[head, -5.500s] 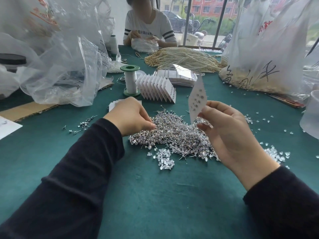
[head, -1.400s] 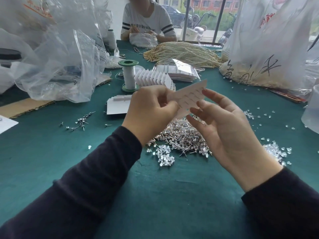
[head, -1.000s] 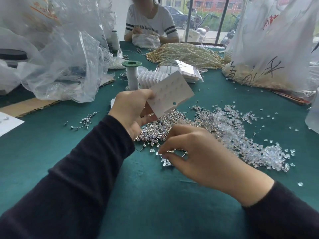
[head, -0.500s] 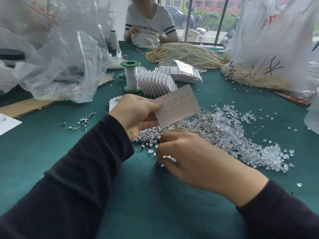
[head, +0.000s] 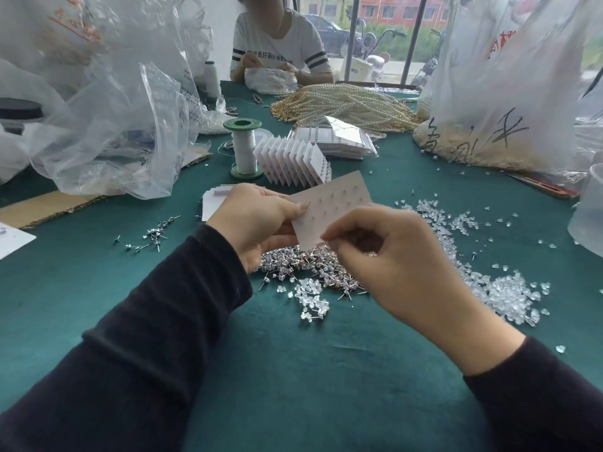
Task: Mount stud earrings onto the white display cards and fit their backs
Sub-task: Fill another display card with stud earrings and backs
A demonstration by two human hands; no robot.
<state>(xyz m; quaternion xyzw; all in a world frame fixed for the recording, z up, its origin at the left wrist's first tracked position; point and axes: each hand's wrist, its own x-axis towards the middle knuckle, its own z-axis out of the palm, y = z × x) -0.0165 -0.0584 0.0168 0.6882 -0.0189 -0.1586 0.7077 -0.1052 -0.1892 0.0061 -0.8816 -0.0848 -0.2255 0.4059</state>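
My left hand (head: 257,220) pinches the left edge of a white display card (head: 332,203), held back side up with several stud posts poking through. My right hand (head: 388,252) is curled at the card's lower right corner, its fingertips pinched together against the card and a few clear earring backs (head: 372,254) cupped in the palm. Below the hands a heap of silver stud earrings (head: 293,262) lies on the green cloth. A spread of clear backs (head: 496,288) lies to the right, and a small cluster of backs (head: 310,298) sits in front.
A fanned row of filled cards (head: 290,161) and a green thread spool (head: 243,148) stand behind the hands. Blank cards (head: 212,200) lie at left, loose studs (head: 153,234) further left. Plastic bags (head: 124,125), pearl strands (head: 342,106) and a seated person (head: 277,47) are beyond.
My right hand rose from the pile of backs to the card's lower right corner. The left hand kept the card and tipped it slightly toward me.
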